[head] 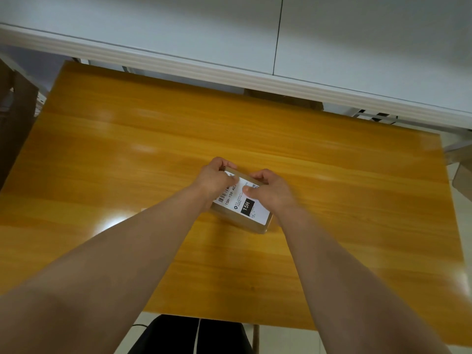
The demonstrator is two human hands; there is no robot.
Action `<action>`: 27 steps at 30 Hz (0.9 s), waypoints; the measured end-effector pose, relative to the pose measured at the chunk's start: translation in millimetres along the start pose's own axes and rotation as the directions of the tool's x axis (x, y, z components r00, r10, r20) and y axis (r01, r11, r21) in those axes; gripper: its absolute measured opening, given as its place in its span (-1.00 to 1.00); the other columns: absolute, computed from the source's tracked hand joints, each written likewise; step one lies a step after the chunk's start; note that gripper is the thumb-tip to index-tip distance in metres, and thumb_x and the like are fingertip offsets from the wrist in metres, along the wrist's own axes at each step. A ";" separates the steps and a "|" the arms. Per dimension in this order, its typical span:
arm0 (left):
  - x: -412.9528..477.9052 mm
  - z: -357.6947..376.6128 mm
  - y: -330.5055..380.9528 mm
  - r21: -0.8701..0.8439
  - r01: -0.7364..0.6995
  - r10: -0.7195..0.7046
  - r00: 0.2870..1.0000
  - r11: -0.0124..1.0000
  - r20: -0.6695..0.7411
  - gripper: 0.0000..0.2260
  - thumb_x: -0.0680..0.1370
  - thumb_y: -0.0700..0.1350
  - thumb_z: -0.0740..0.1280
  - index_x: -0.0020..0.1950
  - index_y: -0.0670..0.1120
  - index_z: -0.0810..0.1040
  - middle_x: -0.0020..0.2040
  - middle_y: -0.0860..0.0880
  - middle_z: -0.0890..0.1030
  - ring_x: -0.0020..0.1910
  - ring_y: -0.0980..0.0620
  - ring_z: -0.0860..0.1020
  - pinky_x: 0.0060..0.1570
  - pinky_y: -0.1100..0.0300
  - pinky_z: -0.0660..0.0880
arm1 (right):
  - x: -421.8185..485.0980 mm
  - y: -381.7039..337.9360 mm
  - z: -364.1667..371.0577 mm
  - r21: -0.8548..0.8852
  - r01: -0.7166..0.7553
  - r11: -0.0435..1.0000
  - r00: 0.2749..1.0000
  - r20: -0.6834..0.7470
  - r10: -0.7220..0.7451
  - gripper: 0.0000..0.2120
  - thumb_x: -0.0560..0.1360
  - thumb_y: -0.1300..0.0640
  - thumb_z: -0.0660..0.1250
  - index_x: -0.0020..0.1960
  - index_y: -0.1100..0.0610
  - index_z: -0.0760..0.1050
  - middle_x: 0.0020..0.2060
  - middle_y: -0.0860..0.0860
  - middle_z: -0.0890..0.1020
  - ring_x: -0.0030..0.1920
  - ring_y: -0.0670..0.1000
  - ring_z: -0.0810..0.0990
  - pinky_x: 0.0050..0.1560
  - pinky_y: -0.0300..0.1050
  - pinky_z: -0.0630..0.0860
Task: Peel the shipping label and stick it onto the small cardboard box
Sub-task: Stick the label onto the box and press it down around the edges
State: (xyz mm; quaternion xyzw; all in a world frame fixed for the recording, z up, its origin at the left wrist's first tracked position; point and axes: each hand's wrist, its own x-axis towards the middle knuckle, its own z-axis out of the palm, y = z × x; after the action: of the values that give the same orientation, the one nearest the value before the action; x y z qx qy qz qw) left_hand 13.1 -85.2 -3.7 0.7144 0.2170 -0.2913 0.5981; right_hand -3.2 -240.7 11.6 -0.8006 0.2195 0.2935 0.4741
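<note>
A small brown cardboard box (258, 227) lies flat near the middle of the wooden table. A white shipping label (251, 209) with a barcode and a black "15H" block covers its top face. My left hand (217, 178) grips the box's far left end, thumb pressing on the label. My right hand (270, 190) holds the far right side, its thumb also flat on the label. The far end of the box is hidden under my fingers.
The yellow wooden table (127, 154) stretches wide on all sides of the box. Behind its far edge runs a white ledge (229, 72) and wall. Brown cardboard (15, 118) stands off the left edge. A dark chair seat (194, 335) shows below the near edge.
</note>
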 end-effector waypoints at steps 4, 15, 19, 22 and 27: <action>0.7 0.2 -0.7 -0.018 0.001 -0.002 1.000 1.000 -0.020 -0.89 0.63 -0.16 0.28 -0.02 0.05 0.54 -0.15 -0.03 0.59 -0.26 -0.03 0.56 -0.32 0.14 0.49 | 6.4 3.4 7.1 0.032 0.001 0.999 0.996 -0.086 0.002 -0.86 0.50 0.16 0.43 -0.05 -0.05 0.53 0.00 0.00 0.70 -0.01 0.11 0.71 0.03 0.07 0.64; -4.0 4.6 -4.5 0.360 -0.049 0.046 0.999 0.932 0.017 -0.39 0.26 0.07 0.60 0.20 0.14 0.37 0.18 -0.03 0.34 0.23 -0.10 0.35 0.20 -0.08 0.49 | 15.7 10.8 10.8 -0.107 0.021 0.994 0.998 -0.053 -0.027 -0.98 0.44 -0.21 0.26 -0.14 -0.32 0.45 -0.02 -0.06 0.69 0.18 0.16 0.58 0.12 0.16 0.58; -3.2 9.4 -3.4 0.349 -0.035 0.058 0.997 0.937 -0.055 -0.46 0.24 0.12 0.52 0.12 0.15 0.38 0.16 -0.03 0.36 0.24 -0.14 0.39 0.21 -0.14 0.48 | 9.8 7.1 5.0 -0.072 0.026 0.997 1.000 0.000 -0.026 -0.78 0.46 -0.25 0.34 0.00 -0.16 0.51 0.01 -0.02 0.70 0.06 0.15 0.68 0.05 0.14 0.64; -2.7 9.2 -3.3 0.279 -0.040 0.059 0.997 0.960 -0.059 -0.64 0.32 0.09 0.44 0.05 0.17 0.41 0.14 -0.04 0.38 0.21 -0.19 0.46 0.14 -0.17 0.54 | 4.9 5.2 0.6 -0.068 0.029 0.997 0.999 0.031 -0.027 -0.65 0.45 -0.25 0.40 0.12 -0.08 0.50 0.00 0.02 0.71 -0.03 0.09 0.71 -0.03 0.06 0.65; 5.3 5.3 -10.2 0.117 -0.109 0.116 0.992 0.987 -0.054 -0.92 0.56 -0.04 0.35 -0.06 0.15 0.50 0.19 -0.19 0.54 0.03 -0.20 0.61 -0.19 0.07 0.56 | 4.7 5.9 -2.9 -0.199 0.028 0.980 0.996 0.093 -0.010 -0.38 0.23 -0.14 0.63 0.18 -0.12 0.42 -0.02 -0.02 0.71 0.02 0.08 0.69 0.00 0.04 0.64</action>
State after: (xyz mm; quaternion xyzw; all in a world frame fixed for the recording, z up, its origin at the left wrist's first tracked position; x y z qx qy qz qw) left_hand 9.4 -88.6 -15.3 0.7668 0.1777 -0.2471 0.5651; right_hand -2.7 -246.3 5.8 -0.8319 0.1593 0.3458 0.4037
